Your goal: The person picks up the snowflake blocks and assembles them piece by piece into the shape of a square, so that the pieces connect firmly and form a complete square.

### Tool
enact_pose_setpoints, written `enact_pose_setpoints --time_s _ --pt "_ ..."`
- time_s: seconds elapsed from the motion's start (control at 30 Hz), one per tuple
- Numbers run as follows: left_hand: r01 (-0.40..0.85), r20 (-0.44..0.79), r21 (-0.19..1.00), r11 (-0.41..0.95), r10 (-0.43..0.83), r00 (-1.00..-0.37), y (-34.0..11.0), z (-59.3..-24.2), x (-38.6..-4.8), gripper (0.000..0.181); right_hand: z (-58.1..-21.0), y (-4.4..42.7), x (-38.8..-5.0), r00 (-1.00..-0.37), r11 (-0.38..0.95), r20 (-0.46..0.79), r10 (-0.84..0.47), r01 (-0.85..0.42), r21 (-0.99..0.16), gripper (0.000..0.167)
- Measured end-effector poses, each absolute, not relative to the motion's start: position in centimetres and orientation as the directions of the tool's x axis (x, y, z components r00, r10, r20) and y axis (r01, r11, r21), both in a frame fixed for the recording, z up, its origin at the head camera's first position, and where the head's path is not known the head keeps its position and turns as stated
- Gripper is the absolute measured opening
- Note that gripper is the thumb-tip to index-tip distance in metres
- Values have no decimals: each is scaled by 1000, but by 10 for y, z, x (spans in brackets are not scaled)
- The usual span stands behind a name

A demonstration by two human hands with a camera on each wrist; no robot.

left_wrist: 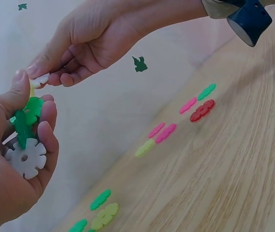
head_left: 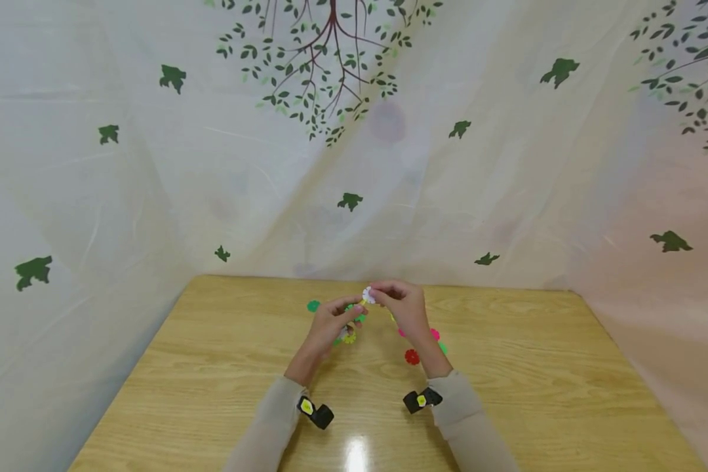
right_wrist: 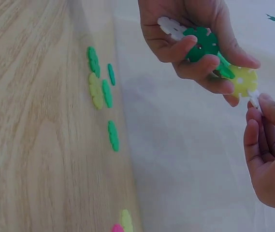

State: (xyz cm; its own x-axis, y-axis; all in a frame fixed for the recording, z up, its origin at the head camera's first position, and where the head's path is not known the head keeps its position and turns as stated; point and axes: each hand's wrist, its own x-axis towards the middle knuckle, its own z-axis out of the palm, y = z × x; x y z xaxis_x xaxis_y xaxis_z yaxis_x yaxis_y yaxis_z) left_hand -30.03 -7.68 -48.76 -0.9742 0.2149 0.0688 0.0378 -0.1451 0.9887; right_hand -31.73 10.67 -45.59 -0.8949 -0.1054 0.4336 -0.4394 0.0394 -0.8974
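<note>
From my remote view, the left hand (head_left: 329, 321) is raised over the counter (head_left: 230, 380), fingers curled round a chain of notched discs (right_wrist: 209, 41). To its right, I see the right hand (head_left: 407, 309) angled inward, thumb and fingers pinching a white disc (head_left: 368, 295) against the chain's yellow disc (right_wrist: 248, 77).

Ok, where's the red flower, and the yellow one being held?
Red flower (head_left: 412, 356): head view, middle of its top face.
Held yellow flower (right_wrist: 247, 83): right wrist view, face, beside the centre hole.
</note>
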Motion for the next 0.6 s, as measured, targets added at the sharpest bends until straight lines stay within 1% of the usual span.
enact_pose_setpoints --time_s 0.2,0.33,0.5,0.6 --pt "43 78 984 -176 201 -977 -74 -489 -300 37 -456 107 -316 -898 38 428 -98 -433 -901 15" --pt "49 82 983 -176 184 -980 -73 -487 -299 36 -456 106 -315 -905 12 413 -105 -417 -909 16" --pt "65 91 986 -156 172 -981 -73 -487 -298 36 -457 107 -316 -910 -8 394 -128 -396 -918 19" --pt "71 90 991 -113 175 -980 -72 -488 -298 35 -459 112 -318 -919 -2 364 -154 -368 -930 20"
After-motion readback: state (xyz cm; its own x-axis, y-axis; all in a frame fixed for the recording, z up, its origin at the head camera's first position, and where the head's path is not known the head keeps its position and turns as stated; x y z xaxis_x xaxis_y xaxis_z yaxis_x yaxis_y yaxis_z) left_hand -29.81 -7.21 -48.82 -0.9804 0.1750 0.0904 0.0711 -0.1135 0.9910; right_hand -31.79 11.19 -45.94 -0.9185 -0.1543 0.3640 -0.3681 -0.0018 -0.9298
